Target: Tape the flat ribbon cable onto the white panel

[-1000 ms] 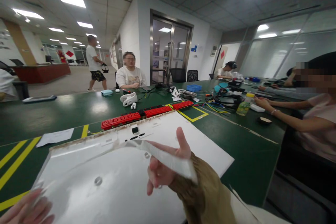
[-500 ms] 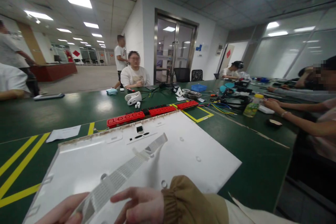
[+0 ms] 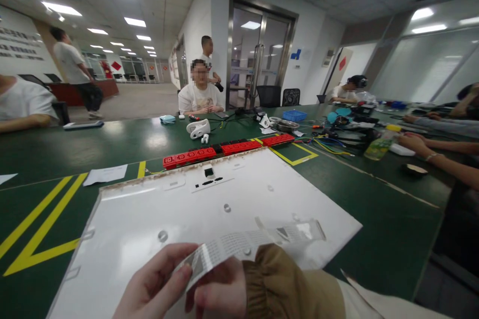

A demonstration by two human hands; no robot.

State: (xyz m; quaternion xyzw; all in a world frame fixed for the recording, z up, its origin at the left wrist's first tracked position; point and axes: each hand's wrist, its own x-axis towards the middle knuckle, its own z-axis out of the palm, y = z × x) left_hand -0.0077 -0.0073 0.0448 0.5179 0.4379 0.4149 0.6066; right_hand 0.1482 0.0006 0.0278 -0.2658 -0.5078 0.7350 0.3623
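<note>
A long translucent strip (image 3: pixel 239 240) with lines of small print stretches to the right above a white panel (image 3: pixel 130 219). My left hand (image 3: pixel 157 279) pinches its near end between thumb and fingers. My right hand (image 3: pixel 222 291), below a brown cuff, is curled close beneath the strip; the strip covers most of its fingers, and what they hold is hidden. The strip's far end bends loosely over the panel. Small round posts and a square cutout mark the panel, which lies flat on the green table.
Red socket strips (image 3: pixel 190 157) line the panel's far edge. Beyond stand a white curved part (image 3: pixel 198 129) and a blue basket (image 3: pixel 294 115). Cables (image 3: pixel 333 144) and a bottle (image 3: pixel 381 143) lie right, near a co-worker's arm (image 3: pixel 445 154). A paper (image 3: pixel 106 174) lies left.
My left hand has come up and right with the strip's near end. The strip's far end has swung right and down. My right hand has curled in under the strip.
</note>
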